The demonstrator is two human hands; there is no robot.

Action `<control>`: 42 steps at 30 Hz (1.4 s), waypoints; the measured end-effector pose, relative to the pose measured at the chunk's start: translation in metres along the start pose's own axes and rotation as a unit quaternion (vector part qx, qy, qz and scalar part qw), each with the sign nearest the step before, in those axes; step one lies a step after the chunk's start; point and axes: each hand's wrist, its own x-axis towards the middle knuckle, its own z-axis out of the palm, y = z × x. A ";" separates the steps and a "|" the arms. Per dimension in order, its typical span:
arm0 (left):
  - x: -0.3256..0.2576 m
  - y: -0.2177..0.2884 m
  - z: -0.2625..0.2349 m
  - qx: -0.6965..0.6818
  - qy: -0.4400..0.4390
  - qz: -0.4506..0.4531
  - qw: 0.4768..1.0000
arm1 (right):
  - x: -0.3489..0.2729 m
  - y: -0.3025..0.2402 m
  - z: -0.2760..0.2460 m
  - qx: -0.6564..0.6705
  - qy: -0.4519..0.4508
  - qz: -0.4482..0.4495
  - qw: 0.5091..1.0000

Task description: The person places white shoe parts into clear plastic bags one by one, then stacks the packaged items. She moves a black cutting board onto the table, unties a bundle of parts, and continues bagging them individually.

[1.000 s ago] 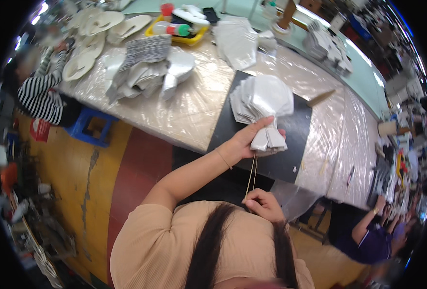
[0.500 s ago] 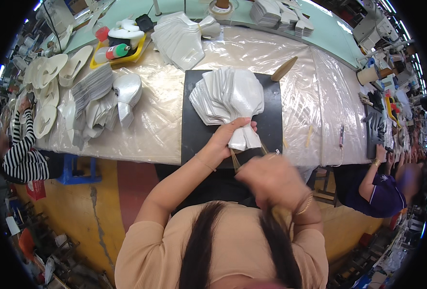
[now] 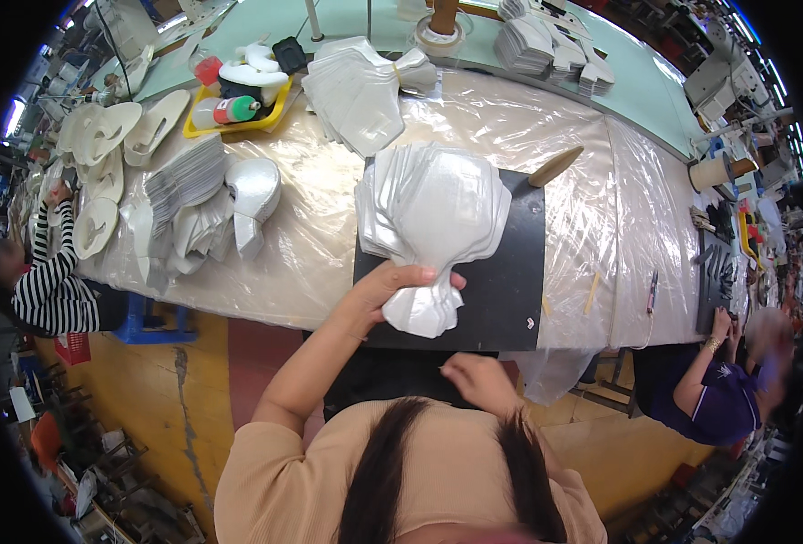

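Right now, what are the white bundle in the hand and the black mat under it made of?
The white bundle looks like stacked thin fabric or synthetic sheet pieces: matte, soft-edged and pinched together where the left hand grips it. The black mat looks like rubber or plastic board: flat, dull, with straight edges. Neither is certain.

The right hand (image 3: 478, 381) has dropped from the white bundle (image 3: 430, 227) toward the person's chest.

The person wears a peach-beige top with short sleeves (plain, without pattern). Long dark hair hangs down the front. Both forearms are bare, and the left hand (image 3: 392, 288) and right hand (image 3: 478, 381) have no gloves.
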 end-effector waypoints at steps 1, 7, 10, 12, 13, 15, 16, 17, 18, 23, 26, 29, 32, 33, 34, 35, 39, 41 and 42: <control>-0.006 0.009 -0.002 0.006 0.021 -0.007 1.000 | 0.000 0.002 -0.011 0.026 0.004 0.078 0.997; -0.022 0.084 -0.008 0.212 0.039 0.064 0.974 | 0.014 0.011 -0.061 0.008 0.156 0.071 0.985; -0.012 0.126 -0.020 0.289 -0.002 0.039 0.956 | 0.019 0.019 -0.077 -0.008 0.239 0.091 0.967; 0.006 0.152 -0.033 0.353 -0.020 -0.016 0.935 | 0.023 0.024 -0.080 0.023 0.280 0.064 0.957; 0.018 0.165 -0.040 0.390 -0.019 -0.051 0.919 | 0.026 0.027 -0.078 0.058 0.289 0.076 0.952; 0.042 0.185 -0.057 0.483 0.010 -0.130 0.866 | 0.030 0.031 -0.073 0.054 0.319 0.065 0.944; 0.055 0.190 -0.065 0.536 0.038 -0.172 0.826 | 0.031 0.033 -0.068 0.015 0.338 0.043 0.940; 0.065 0.196 -0.071 0.587 0.066 -0.208 0.780 | 0.033 0.034 -0.064 -0.023 0.353 0.027 0.935; 0.070 0.203 -0.078 0.596 0.071 -0.209 0.772 | 0.033 0.037 -0.061 -0.017 0.365 0.016 0.931; 0.064 0.223 -0.091 0.616 0.084 -0.208 0.755 | 0.031 0.056 -0.077 -0.021 0.406 0.019 0.913; 0.058 0.223 -0.089 0.624 0.085 -0.199 0.750 | 0.038 0.078 -0.115 -0.071 0.439 0.010 0.896; 0.057 0.221 -0.090 0.710 0.109 -0.191 0.669 | 0.051 0.096 -0.158 -0.140 0.456 0.091 0.874; 0.050 0.218 -0.089 0.784 0.148 -0.156 0.583 | 0.067 0.094 -0.174 -0.242 0.484 0.062 0.838; 0.046 0.214 -0.087 0.790 0.160 -0.145 0.574 | 0.071 0.089 -0.175 -0.206 0.468 0.074 0.856; 0.042 0.210 -0.084 0.797 0.175 -0.136 0.562 | 0.075 0.082 -0.172 -0.167 0.455 0.079 0.871; 0.039 0.202 -0.079 0.804 0.204 -0.107 0.548 | 0.081 0.074 -0.161 -0.200 0.448 0.055 0.870; 0.019 0.152 -0.058 0.803 0.319 0.152 0.480 | 0.096 0.037 -0.103 -0.128 0.396 -0.015 0.909; 0.007 0.132 -0.055 0.741 0.355 0.231 0.522 | 0.096 0.023 -0.075 -0.079 0.365 -0.045 0.927; -0.001 0.123 -0.057 0.709 0.361 0.306 0.523 | 0.096 0.019 -0.062 -0.059 0.353 -0.035 0.933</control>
